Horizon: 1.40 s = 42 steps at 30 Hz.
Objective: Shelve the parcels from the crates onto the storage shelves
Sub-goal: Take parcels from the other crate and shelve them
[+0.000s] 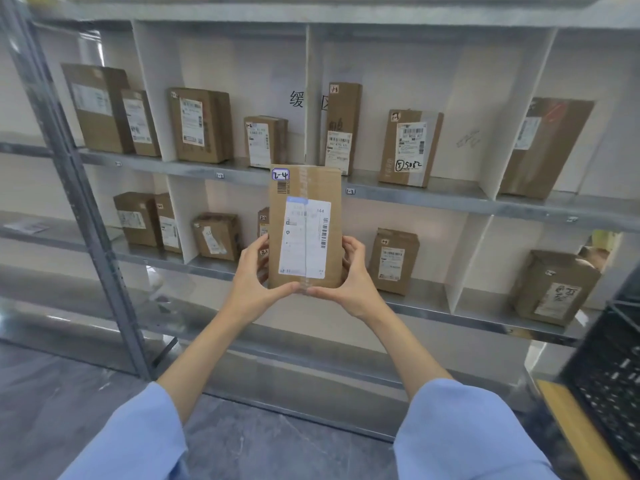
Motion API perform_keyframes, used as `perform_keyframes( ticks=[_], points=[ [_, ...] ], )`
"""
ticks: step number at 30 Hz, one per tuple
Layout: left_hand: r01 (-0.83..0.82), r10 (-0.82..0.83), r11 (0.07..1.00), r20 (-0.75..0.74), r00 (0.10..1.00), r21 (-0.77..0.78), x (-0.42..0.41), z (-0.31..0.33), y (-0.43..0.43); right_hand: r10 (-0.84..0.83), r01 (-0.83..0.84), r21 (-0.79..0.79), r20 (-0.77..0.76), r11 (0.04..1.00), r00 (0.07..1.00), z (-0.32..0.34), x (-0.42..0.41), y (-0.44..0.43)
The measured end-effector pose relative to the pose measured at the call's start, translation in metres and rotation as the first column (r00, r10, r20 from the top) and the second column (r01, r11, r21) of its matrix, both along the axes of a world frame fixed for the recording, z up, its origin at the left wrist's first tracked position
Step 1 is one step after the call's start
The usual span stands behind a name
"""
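The parcel [304, 230] stands upright at the centre of the frame, in the air in front of the lower shelf [422, 306]. The left hand [252, 271] and right hand [356, 275] each curl round its lower sides, with the thumbs meeting under its bottom edge. Because the grip is low on a tall box, the top could tip away as it is pushed in. It could also knock over the brown parcel [393, 261] already standing just right of centre. The handwritten corner tag seems to read 2-4, so misreading the small shelf markers could put it in the wrong bay.
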<state>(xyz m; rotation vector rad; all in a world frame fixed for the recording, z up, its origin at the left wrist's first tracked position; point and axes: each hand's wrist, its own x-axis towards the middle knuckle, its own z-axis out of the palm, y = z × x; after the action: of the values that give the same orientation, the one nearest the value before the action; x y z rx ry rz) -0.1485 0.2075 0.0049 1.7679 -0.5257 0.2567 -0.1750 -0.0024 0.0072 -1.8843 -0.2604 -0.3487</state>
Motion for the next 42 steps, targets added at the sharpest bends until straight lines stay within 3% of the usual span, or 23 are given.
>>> perform_keyframes(
  ticks=[10,17,31,42],
  points=[
    [0.071,-0.074,0.997,0.084,0.994,0.044,0.007,0.018,-0.044,-0.161,0.164,-0.047,0.054,0.985,0.985,0.018,-0.016,-0.032],
    [0.223,-0.224,0.975,0.12,0.967,0.024,0.01,0.023,-0.111,-0.306,0.306,-0.031,0.018,0.951,0.952,0.027,-0.041,-0.093],
    [0.457,-0.469,0.883,0.199,0.86,0.104,0.0,0.051,-0.269,-0.596,0.598,-0.046,0.048,0.8,0.802,0.052,-0.095,-0.222],
    [0.45,-0.479,0.878,0.247,0.843,0.166,0.026,0.05,-0.403,-0.657,0.661,-0.055,0.081,0.748,0.75,0.043,-0.075,-0.356]
  ],
)
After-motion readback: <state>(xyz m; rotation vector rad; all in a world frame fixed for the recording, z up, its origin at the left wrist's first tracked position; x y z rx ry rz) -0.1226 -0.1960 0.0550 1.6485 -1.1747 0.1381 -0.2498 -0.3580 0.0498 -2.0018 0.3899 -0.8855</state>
